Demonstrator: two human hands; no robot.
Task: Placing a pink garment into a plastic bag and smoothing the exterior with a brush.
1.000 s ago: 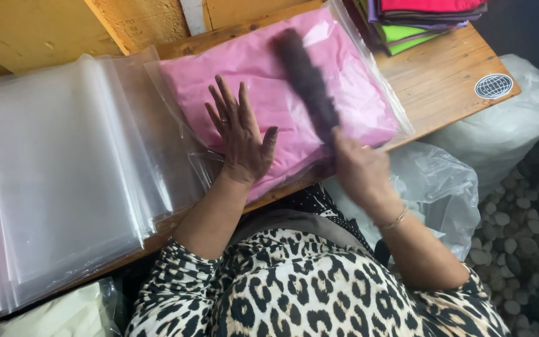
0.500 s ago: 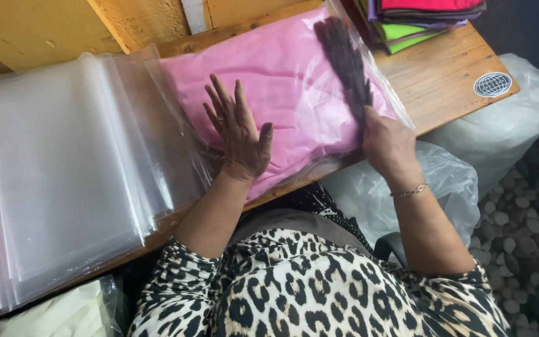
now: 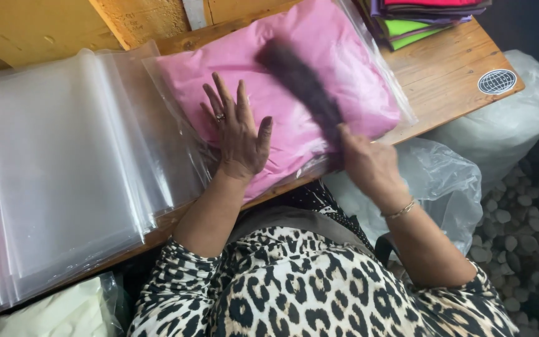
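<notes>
Head view: 1 pink bagged garment (image 3: 344,68), left hand (image 3: 239,134) flat, right hand (image 3: 369,163) gripping 1 dark brush (image 3: 301,81).

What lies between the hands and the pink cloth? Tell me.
Only the clear plastic bag around the pink cloth. The left hand presses flat on that film; the right hand holds a dark, blurred brush-like thing over it.

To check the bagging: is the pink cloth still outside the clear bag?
No, the pink cloth lies inside the clear bag under the left hand.
</notes>
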